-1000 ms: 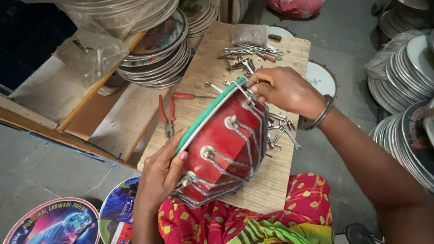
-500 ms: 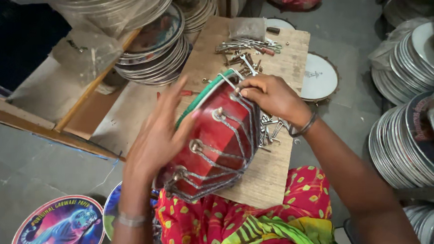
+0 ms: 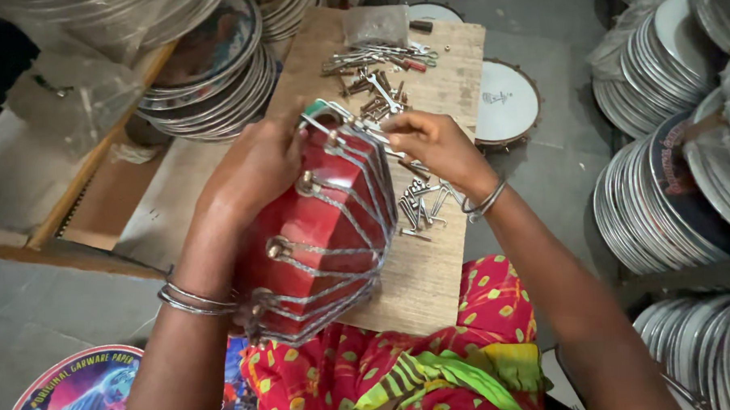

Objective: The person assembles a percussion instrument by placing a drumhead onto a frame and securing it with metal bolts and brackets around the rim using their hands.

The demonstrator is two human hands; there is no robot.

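Red drum shell (image 3: 317, 231), glossy, barrel-shaped, laced with thin metal rods and round silver lugs, lies tilted over the near edge of the plywood surface (image 3: 432, 275) and the person's lap. Left hand (image 3: 254, 164) lies curled over the shell's upper left side, holding it. Right hand (image 3: 431, 142) pinches a metal hook rod at the shell's top rim, fingers narrow. Loose hooks (image 3: 422, 207), bent steel, lie scattered just beside the shell on the right. Further pile of hooks and bolts (image 3: 376, 67) lies at the far end, with a clear plastic bag (image 3: 375, 23) behind it. Small white drumhead (image 3: 505, 103), round, metal-rimmed, lies on the floor right of the surface. Stacked shiny metal hoops (image 3: 672, 202) far right; another stack (image 3: 215, 81) upper left. Round printed skin (image 3: 72, 397), pink-rimmed, blue picture, bottom left.
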